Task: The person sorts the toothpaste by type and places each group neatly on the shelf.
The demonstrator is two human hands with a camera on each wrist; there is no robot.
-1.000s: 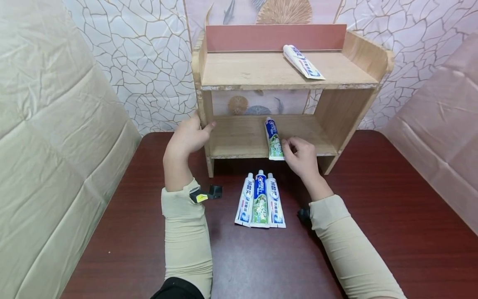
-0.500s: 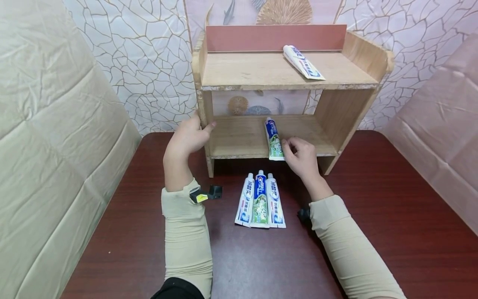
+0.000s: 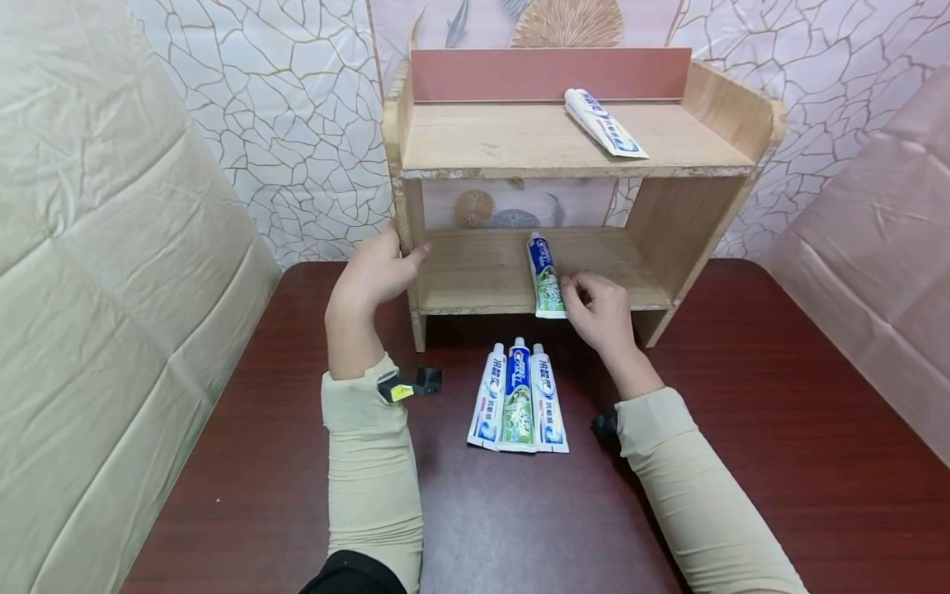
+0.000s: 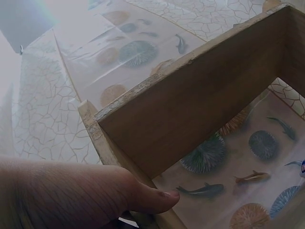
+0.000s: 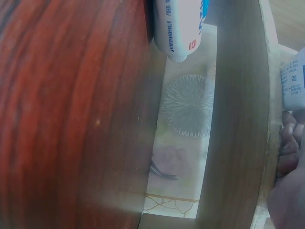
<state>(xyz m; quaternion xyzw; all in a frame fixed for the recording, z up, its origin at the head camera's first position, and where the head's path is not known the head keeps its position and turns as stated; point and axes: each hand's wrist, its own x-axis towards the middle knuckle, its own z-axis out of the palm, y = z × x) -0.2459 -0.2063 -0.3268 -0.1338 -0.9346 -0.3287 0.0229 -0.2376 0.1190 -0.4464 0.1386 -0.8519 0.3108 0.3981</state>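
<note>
My left hand (image 3: 374, 276) grips the left side panel of a small two-tier wooden shelf (image 3: 475, 276), with the thumb over the panel's front edge; the left wrist view shows that thumb (image 4: 152, 198) on the wood. On the lower board lies a blue-and-green toothpaste tube (image 3: 546, 276), cap toward the back, its flat end at the front edge. My right hand (image 3: 603, 309), fingers curled, pinches the tube's right edge near that end. In the right wrist view the fingers (image 5: 288, 148) sit at the frame's edge, beside the tube's white part (image 5: 293, 83).
Three toothpaste tubes lie side by side on the dark red table (image 3: 245, 462): a white one (image 3: 487, 404), a blue-and-green one (image 3: 517, 404) and another white one (image 3: 547, 404). One more white tube (image 3: 604, 124) lies slanted on the upper board. A patterned wall covering (image 3: 297, 124) hangs behind.
</note>
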